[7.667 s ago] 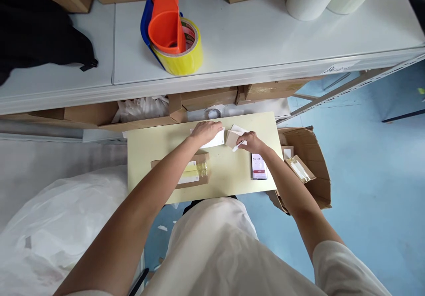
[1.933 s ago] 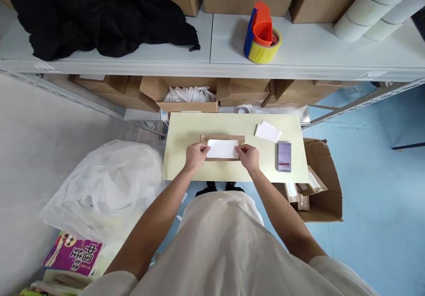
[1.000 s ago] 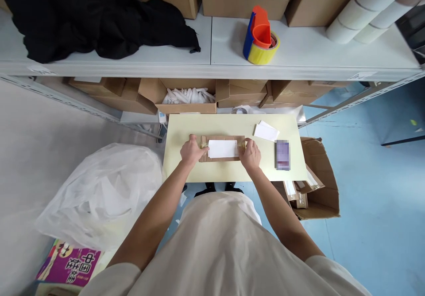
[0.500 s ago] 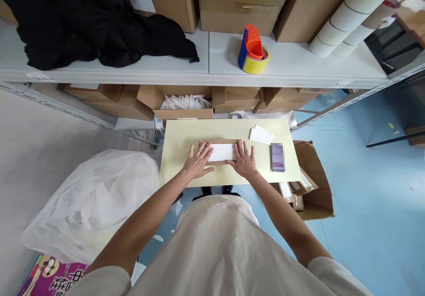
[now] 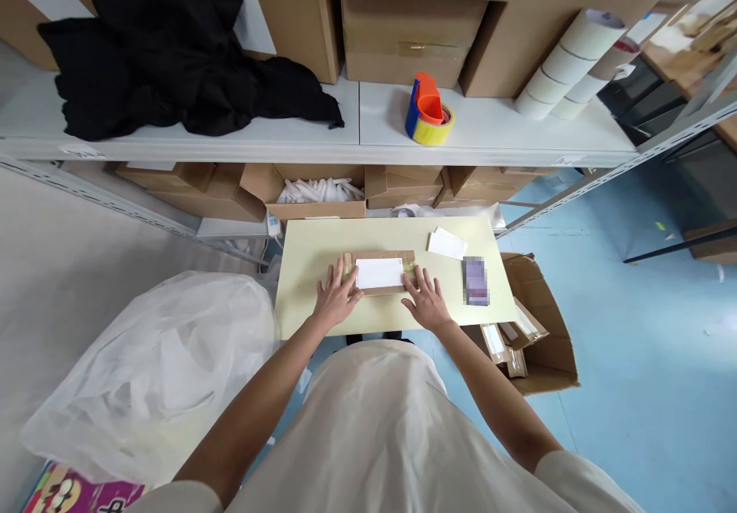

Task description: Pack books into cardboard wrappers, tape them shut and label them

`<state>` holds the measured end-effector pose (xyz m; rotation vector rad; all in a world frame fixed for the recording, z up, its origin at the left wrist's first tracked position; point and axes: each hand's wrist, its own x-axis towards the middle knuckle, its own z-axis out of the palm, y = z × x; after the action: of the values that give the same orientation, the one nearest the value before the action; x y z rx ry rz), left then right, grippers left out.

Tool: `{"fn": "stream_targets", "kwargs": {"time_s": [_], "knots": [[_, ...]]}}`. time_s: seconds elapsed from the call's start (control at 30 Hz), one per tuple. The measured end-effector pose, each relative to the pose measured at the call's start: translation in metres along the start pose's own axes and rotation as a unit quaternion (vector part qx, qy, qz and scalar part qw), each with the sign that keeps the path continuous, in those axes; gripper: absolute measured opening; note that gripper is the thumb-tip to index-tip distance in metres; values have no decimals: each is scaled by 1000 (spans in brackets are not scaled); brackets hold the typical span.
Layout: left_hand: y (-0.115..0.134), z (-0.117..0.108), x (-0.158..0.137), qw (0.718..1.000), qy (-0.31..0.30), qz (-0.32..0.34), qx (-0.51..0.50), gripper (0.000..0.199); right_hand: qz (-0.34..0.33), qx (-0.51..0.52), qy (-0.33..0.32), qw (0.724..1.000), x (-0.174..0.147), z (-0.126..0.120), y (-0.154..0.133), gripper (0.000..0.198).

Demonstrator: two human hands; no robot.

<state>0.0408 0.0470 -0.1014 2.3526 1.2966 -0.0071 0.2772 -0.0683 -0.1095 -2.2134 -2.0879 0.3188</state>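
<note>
A flat brown cardboard box [image 5: 377,292] lies on the pale yellow table [image 5: 311,244], with a white label [image 5: 378,273] on its top and shiny tape at both ends. My left hand [image 5: 335,296] rests at the box's left end, fingers spread and fingertips touching its edge and the label's left side. At the right end, my right hand [image 5: 427,302] is open too, its fingertips on the box by the label's right edge. To the right on the table are loose white labels [image 5: 447,244] and a purple rectangular item [image 5: 475,279], blurred out.
A large carton [image 5: 553,344] holding labelled packages stands right of the table. A white plastic bag [image 5: 155,367] bulges at the left. Behind, a shelf [image 5: 368,138] carries a tape dispenser [image 5: 429,110], black cloth [image 5: 173,60], cartons and label rolls [image 5: 567,60].
Both hands have slid outward and slightly back toward me, uncovering more of the label and the taped box ends. The camera view has shifted a little.
</note>
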Motion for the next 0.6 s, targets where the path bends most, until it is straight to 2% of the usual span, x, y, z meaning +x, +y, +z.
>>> {"fn": "stream_targets", "kwargs": {"time_s": [0.1, 0.2, 0.33, 0.47, 0.6], "knots": [[-3, 5, 2, 993, 14, -53, -104, 67, 20, 74, -13, 997, 0, 0, 5, 56], [-12, 6, 7, 969, 18, -120, -214, 75, 86, 188, -13, 978, 10, -2, 15, 60], [-17, 2, 16, 934, -12, -206, -292, 60, 197, 291, -3, 936, 37, -8, 25, 55], [-7, -7, 21, 936, -9, -208, -283, 53, 240, 306, -17, 921, 52, -12, 15, 41], [10, -21, 14, 965, -2, -185, -187, 60, 292, 353, 14, 889, 27, -16, -1, 37]]}}
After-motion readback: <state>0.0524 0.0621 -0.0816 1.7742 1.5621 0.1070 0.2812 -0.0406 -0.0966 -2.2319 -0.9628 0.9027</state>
